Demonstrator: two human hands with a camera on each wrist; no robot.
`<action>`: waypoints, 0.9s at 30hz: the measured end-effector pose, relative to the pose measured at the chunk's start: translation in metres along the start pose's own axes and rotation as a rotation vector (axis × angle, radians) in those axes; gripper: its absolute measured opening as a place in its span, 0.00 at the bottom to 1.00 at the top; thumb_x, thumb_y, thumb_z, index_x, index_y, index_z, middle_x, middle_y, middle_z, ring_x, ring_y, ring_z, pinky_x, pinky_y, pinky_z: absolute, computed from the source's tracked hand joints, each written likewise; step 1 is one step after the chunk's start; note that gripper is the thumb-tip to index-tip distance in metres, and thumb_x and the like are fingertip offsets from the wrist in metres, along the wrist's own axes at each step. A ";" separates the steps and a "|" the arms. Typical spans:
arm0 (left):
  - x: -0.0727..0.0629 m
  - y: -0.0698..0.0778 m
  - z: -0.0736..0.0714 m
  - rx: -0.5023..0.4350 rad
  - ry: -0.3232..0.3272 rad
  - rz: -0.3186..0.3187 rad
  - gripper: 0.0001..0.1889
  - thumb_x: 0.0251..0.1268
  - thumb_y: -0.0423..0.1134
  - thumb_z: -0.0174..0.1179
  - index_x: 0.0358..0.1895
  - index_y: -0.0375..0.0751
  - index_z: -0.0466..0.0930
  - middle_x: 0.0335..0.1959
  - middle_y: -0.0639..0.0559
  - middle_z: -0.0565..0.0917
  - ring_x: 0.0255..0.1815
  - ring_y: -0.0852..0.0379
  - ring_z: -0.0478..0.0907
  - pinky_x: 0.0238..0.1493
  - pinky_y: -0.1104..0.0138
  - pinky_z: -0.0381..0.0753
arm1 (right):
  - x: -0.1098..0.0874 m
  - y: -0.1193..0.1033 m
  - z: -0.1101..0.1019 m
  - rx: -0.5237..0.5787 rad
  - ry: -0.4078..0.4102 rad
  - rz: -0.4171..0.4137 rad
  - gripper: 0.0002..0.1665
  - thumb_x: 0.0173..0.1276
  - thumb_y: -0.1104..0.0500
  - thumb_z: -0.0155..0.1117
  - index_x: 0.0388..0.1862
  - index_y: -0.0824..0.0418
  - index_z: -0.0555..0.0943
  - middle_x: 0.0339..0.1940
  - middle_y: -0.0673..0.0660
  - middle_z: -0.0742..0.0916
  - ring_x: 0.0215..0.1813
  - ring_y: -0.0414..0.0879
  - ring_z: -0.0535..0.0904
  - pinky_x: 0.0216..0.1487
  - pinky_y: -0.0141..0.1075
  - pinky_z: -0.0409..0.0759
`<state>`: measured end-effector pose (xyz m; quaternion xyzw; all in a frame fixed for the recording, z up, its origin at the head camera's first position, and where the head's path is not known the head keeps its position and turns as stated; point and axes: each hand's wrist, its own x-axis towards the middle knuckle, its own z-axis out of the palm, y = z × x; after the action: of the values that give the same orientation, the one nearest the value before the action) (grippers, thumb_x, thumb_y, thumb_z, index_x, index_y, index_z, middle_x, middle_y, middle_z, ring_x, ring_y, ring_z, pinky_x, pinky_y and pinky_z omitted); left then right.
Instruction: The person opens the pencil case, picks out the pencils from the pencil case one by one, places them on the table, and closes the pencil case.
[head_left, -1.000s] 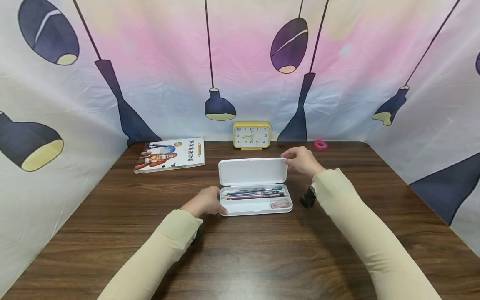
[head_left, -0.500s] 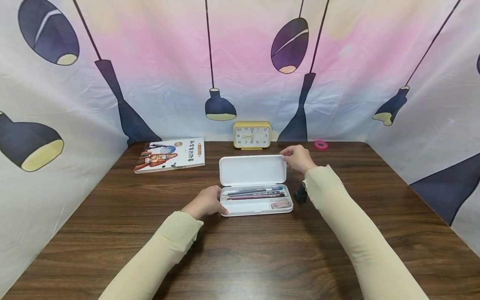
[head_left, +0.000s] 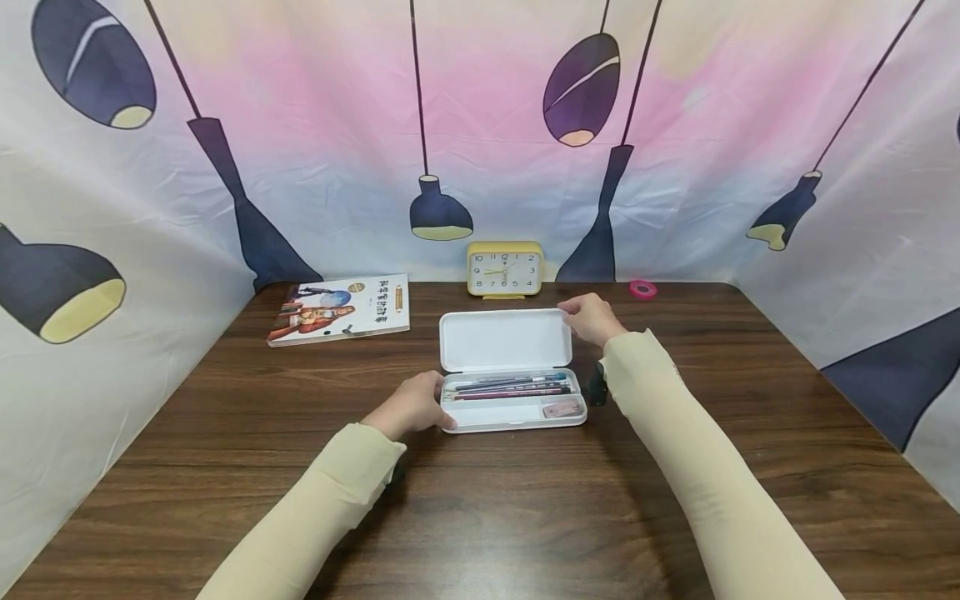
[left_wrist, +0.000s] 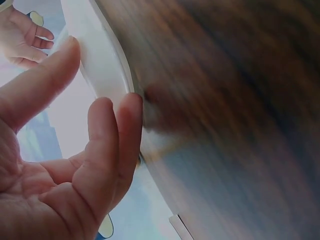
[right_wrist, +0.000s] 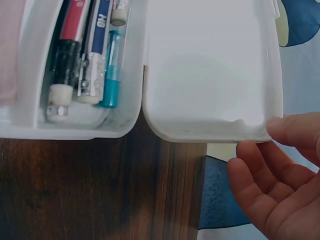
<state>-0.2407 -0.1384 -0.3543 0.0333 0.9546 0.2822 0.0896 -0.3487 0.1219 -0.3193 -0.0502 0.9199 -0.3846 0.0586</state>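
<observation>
A white pencil case lies on the table with its lid raised at the back. Several pencils fill its rear compartment; the right wrist view shows their ends, among them a blue HB pencil and a teal-ended one. A pinkish eraser-like block sits in the front right compartment. My left hand grips the case's left end, thumb at the front corner and fingers toward the back. My right hand pinches the lid's upper right corner between thumb and fingers.
A yellow alarm clock stands behind the case near the table's back edge. The book lies at the back left, and a pink ring-shaped item at the back right. Printed cloth hangs behind the table.
My right hand has moved slightly left, still at the lid's corner. The lid's upper edge shows a little higher in view. My left hand keeps its place on the case.
</observation>
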 end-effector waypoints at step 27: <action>-0.006 -0.004 -0.001 -0.011 -0.013 0.069 0.33 0.37 0.35 0.70 0.53 0.29 0.69 0.52 0.36 0.71 0.52 0.44 0.66 0.53 0.55 0.63 | -0.031 -0.002 -0.023 -0.218 -0.035 -0.282 0.26 0.59 0.63 0.56 0.57 0.68 0.68 0.52 0.67 0.74 0.54 0.56 0.69 0.50 0.46 0.68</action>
<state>-0.2354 -0.1427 -0.3545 0.0678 0.9507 0.2900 0.0861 -0.3210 0.1410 -0.2999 -0.1914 0.9387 -0.2862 0.0144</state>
